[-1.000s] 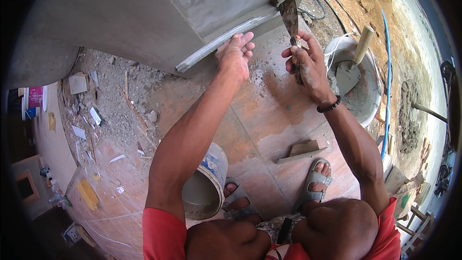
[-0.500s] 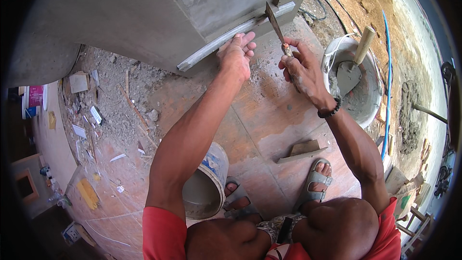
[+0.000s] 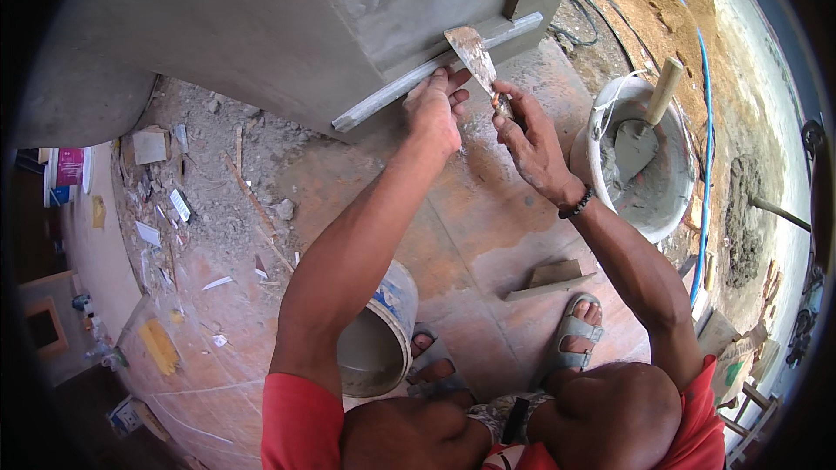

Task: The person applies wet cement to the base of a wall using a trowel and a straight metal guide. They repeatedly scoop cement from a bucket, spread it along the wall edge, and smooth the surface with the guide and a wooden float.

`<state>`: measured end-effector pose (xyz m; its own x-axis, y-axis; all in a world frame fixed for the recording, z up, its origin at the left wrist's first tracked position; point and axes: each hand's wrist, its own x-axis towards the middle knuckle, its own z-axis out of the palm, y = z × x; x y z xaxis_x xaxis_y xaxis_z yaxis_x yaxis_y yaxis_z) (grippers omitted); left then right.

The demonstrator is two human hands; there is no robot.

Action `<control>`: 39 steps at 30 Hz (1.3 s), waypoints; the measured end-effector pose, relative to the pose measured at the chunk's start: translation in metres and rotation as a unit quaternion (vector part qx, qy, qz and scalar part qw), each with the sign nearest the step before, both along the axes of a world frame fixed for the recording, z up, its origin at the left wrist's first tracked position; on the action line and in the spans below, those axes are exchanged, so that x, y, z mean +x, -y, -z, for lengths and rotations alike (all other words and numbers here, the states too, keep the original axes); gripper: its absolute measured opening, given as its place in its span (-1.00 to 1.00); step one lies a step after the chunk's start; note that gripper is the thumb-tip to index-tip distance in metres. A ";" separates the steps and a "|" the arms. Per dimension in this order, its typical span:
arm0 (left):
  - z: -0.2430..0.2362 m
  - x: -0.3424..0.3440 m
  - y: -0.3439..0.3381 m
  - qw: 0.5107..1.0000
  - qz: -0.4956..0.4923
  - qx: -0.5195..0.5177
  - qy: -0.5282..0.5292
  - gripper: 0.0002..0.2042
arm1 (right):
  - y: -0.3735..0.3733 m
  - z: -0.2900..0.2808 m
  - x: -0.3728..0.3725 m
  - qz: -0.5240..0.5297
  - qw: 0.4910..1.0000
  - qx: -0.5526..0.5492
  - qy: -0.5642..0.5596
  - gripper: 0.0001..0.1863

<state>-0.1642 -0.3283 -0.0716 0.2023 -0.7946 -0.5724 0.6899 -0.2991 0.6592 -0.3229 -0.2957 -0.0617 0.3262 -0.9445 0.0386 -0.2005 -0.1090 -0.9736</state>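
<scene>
My left hand [image 3: 433,113] is closed at the middle of a long whitish straightedge strip [image 3: 373,107], its fingers partly curled toward the right. The strip lies slanted along the lower edge of a grey plastered surface [image 3: 335,43]. My right hand [image 3: 535,146] grips a putty knife [image 3: 473,56] by its handle, most of which the fingers hide. The knife's flat, mortar-smeared blade points up and left, its broad face turned into view. It overlaps the strip, just beyond my left fingertips; whether it touches is unclear.
To the right stands a white bucket [image 3: 583,155] of grey mortar with a wooden-handled trowel [image 3: 664,91] in it. Another bucket [image 3: 402,292] sits by my left foot. An angled offcut [image 3: 550,280] lies before my feet. Rubble [image 3: 222,152] covers the left; a blue hose [image 3: 704,122] runs far right.
The putty knife has turned from edge-on to broadside, its blade shifting left and down toward my left hand. My right hand has moved slightly left. My left hand stays at the strip.
</scene>
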 end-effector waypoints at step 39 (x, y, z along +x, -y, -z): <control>0.001 0.003 -0.001 0.998 0.020 0.032 0.053 -0.79 | 0.008 -0.038 -0.015 0.072 0.989 0.128 0.030 -0.59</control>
<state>-0.1609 -0.3268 -0.0725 0.2331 -0.7657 -0.5995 0.6033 -0.3696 0.7067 -0.3380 -0.3037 -0.0239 0.1928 -0.9622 -0.1921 -0.1371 0.1674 -0.9763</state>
